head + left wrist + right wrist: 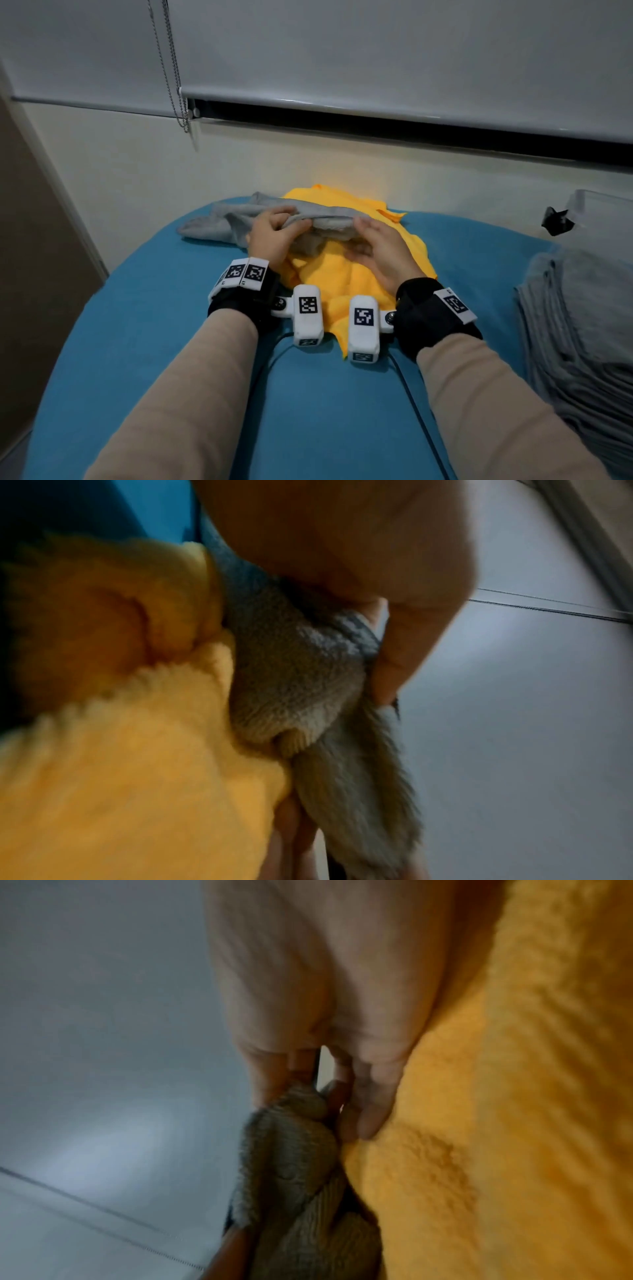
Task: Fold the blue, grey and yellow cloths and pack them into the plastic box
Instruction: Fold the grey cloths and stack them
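Observation:
A grey cloth (pixel 219 222) is lifted at its near fold over a crumpled yellow cloth (pixel 342 277); its left end trails on the blue fabric (pixel 171 325) that covers the surface. My left hand (pixel 294 219) grips the grey fold with curled fingers. My right hand (pixel 363 236) pinches the same fold a little to the right. The left wrist view shows the grey cloth (pixel 294 683) bunched under my fingers (pixel 411 642), beside the yellow cloth (pixel 137 777). In the right wrist view the grey cloth (pixel 291 1150) is pinched beside the yellow cloth (pixel 496 1123). The clear plastic box (pixel 606 219) stands far right.
A stack of folded grey fabric (pixel 582 325) lies along the right edge. A black piece (pixel 556 221) sits at the box's left corner. The wall and a roller blind with a bead chain (pixel 171 68) stand close behind the cloths.

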Available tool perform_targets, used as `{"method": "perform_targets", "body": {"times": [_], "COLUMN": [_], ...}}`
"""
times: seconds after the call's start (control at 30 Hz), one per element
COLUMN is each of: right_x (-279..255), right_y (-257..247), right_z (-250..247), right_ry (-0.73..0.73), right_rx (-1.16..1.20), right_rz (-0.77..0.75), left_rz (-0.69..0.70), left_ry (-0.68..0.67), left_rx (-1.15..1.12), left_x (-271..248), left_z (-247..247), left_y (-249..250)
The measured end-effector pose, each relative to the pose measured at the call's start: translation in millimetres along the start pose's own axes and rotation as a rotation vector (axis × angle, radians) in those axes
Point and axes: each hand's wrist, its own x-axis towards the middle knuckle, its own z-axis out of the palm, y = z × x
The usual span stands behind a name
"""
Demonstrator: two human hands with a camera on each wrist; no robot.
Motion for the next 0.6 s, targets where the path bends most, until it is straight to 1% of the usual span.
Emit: {"method": "perform_targets", "body": {"times": [0.03, 0.1, 0.13, 0.2, 0.23, 0.27, 0.3, 0.33, 0.37, 0.4, 0.43, 0.47, 0.5, 0.53, 0.57, 0.6], "right_x": [0, 1, 1, 0, -1, -1, -1, 1, 3, 6, 10, 13, 14, 17, 19, 20], "right_y": [0, 1, 0, 0, 0, 1, 1, 3, 6, 10, 15, 18, 18, 20, 20, 20], "right_z": [-3, -10, -13, -21, -24, -28, -30, -33, -37, -41, -45, -49, -52, -54, -55, -53], "right_ry": [-0.023, -0.027, -0.010, 0.041, 0.058, 0.102, 0.166, 0.238, 0.314, 0.398, 0.481, 0.551, 0.599, 0.629, 0.620, 0.594], "right_rx": [0.151, 0.389, 0.488, 0.636, 0.684, 0.727, 0.773, 0.807, 0.839, 0.851, 0.861, 0.849, 0.841, 0.802, 0.745, 0.636], "right_rz": [0.017, 0.050, 0.062, 0.054, 0.054, 0.058, 0.049, 0.034, 0.014, -0.015, -0.043, -0.055, -0.067, -0.078, -0.101, -0.110], "left_rz": [0.031, 0.029, -0.009, -0.171, -0.253, -0.294, -0.301, -0.282, -0.245, -0.192, -0.152, -0.127, -0.142, -0.191, -0.251, -0.297], "left_ry": [-0.050, -0.166, -0.245, -0.465, -0.533, -0.536, -0.474, -0.347, -0.168, 0.033, 0.233, 0.385, 0.439, 0.417, 0.342, 0.238], "left_rx": [-0.089, -0.186, -0.249, -0.402, -0.426, -0.420, -0.436, -0.456, -0.450, -0.379, -0.246, -0.071, 0.136, 0.304, 0.395, 0.393], "left_x": [-2, -10, -12, -12, -13, -11, -9, -8, -4, 0, 6, 13, 17, 18, 18, 17], "left_z": [1, 2, 1, -3, -5, -7, -8, -6, -7, -8, -11, -15, -20, -24, -26, -25], "left_y": [1, 10, 12, 13, 12, 10, 8, 10, 8, 6, 2, -5, -13, -18, -22, -23]}}
